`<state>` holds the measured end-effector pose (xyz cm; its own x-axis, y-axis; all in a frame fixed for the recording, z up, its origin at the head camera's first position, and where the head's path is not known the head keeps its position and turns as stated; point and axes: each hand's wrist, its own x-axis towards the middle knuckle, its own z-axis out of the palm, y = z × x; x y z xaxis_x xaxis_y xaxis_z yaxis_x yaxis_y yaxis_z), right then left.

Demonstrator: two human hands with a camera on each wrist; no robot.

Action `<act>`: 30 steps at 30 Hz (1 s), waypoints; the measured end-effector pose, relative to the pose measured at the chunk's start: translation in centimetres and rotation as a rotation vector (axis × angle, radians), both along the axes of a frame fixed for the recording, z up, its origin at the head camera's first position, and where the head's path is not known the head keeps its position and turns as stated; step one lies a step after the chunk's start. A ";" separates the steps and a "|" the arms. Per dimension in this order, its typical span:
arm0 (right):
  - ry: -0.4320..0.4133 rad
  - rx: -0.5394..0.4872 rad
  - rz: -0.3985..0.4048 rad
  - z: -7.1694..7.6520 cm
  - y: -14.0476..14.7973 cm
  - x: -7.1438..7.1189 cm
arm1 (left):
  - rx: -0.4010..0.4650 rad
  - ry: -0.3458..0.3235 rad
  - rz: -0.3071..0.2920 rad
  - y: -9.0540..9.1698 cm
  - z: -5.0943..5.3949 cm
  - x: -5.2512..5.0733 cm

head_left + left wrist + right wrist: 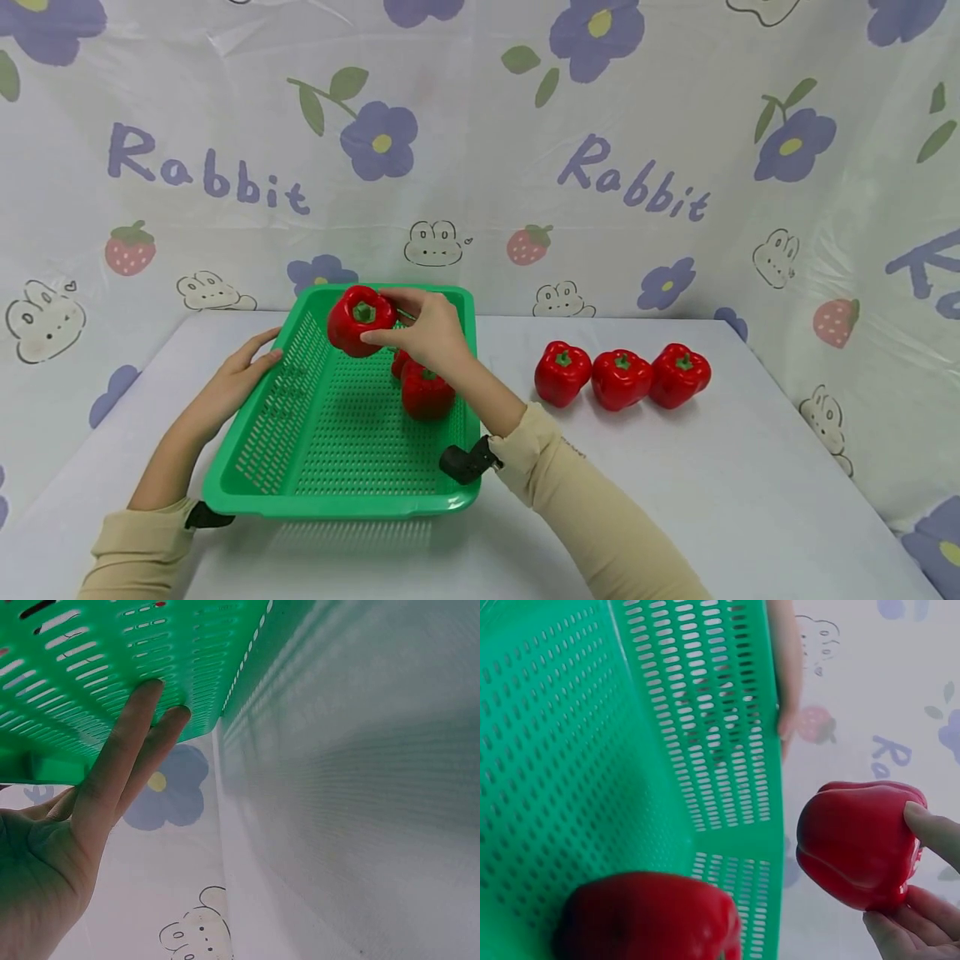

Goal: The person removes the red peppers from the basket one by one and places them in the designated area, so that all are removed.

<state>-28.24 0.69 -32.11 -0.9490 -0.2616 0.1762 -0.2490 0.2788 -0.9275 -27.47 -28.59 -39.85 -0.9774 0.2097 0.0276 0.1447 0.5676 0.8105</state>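
Observation:
My right hand [431, 329] pinches a red bell pepper [352, 321] with a green stem, over the far part of the green basket [341, 505]. In the right wrist view, thumb and fingers grip this held pepper [859, 844] from one side. Inside the basket, on the right, lies another red bell pepper [427, 396], with a further one partly hidden behind it. My left hand [225, 392] is at the basket's left side. The left wrist view shows its straight fingers [124, 750] against the slotted outer wall.
Three red bell peppers stand in a row on the white table to the right: a left one [562, 373], a middle one [621, 379] and a right one [678, 375]. Behind the table hangs a printed curtain [480, 150] with flowers and rabbits.

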 end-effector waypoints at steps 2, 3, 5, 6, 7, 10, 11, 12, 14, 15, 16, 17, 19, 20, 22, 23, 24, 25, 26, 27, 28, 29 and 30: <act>-0.004 -0.022 0.000 0.2 0.6 0.1 | 0.004 -0.001 0.000 0.1 0.0 0.0; -0.002 -0.031 0.000 0.3 0.9 0.1 | 0.004 -0.001 0.000 0.1 0.0 0.0; 0.007 -0.047 0.004 0.4 1.5 0.3 | 0.010 -0.005 -0.001 0.1 -0.1 -0.1; 0.014 -0.055 0.008 0.5 1.8 0.3 | 0.012 -0.005 -0.002 0.1 -0.1 -0.1; 0.018 -0.060 0.007 0.5 2.1 0.4 | 0.015 -0.006 -0.002 0.1 -0.1 -0.1; 0.024 -0.054 0.000 0.7 3.0 0.7 | 0.004 -0.003 -0.002 0.1 -0.1 -0.1; 0.024 -0.051 -0.004 0.8 3.3 0.8 | -0.004 0.001 -0.001 0.1 -0.1 0.0; 0.022 -0.056 -0.005 0.8 3.6 0.8 | -0.011 0.003 0.001 0.0 -0.1 0.0; 0.017 -0.065 -0.009 0.9 4.2 1.0 | -0.023 0.004 0.004 0.0 -0.2 0.0; 0.015 -0.070 -0.013 0.9 4.5 1.0 | -0.026 0.004 0.004 0.0 -0.2 0.0; 0.015 -0.073 -0.016 1.0 4.8 1.1 | -0.027 0.003 0.004 -0.1 -0.2 0.0; 0.015 -0.078 -0.020 1.0 5.1 1.2 | -0.026 0.001 0.003 -0.1 -0.2 0.0; 0.015 -0.081 -0.029 1.0 5.7 1.3 | -0.023 -0.002 0.002 -0.1 -0.3 0.0; 0.016 -0.080 -0.033 1.1 6.1 1.4 | -0.022 -0.003 0.000 -0.1 -0.3 -0.1; 0.017 -0.074 -0.046 1.1 6.8 1.6 | -0.019 -0.006 -0.001 -0.1 -0.3 -0.1; 0.014 -0.071 -0.054 1.1 7.2 1.7 | -0.019 -0.006 0.000 -0.1 -0.3 -0.1; 0.012 -0.068 -0.062 1.2 7.5 1.8 | -0.019 -0.006 0.001 -0.1 -0.3 -0.1; 0.008 -0.066 -0.071 1.2 7.9 1.9 | -0.019 -0.006 0.002 0.0 -0.2 0.0; 0.002 -0.062 -0.083 1.2 8.2 2.1 | -0.020 -0.006 0.003 0.0 -0.2 0.0; -0.005 -0.058 -0.095 1.2 8.6 2.2 | -0.022 -0.005 0.004 0.0 -0.1 0.0; -0.011 -0.055 -0.105 1.2 8.9 2.3 | -0.023 -0.005 0.005 0.1 -0.1 0.0; -0.014 -0.053 -0.112 1.2 9.3 2.4 | -0.022 -0.004 0.005 0.1 0.0 0.0; -0.020 -0.053 -0.121 1.2 9.6 2.5 | -0.022 -0.004 0.004 0.1 0.0 0.0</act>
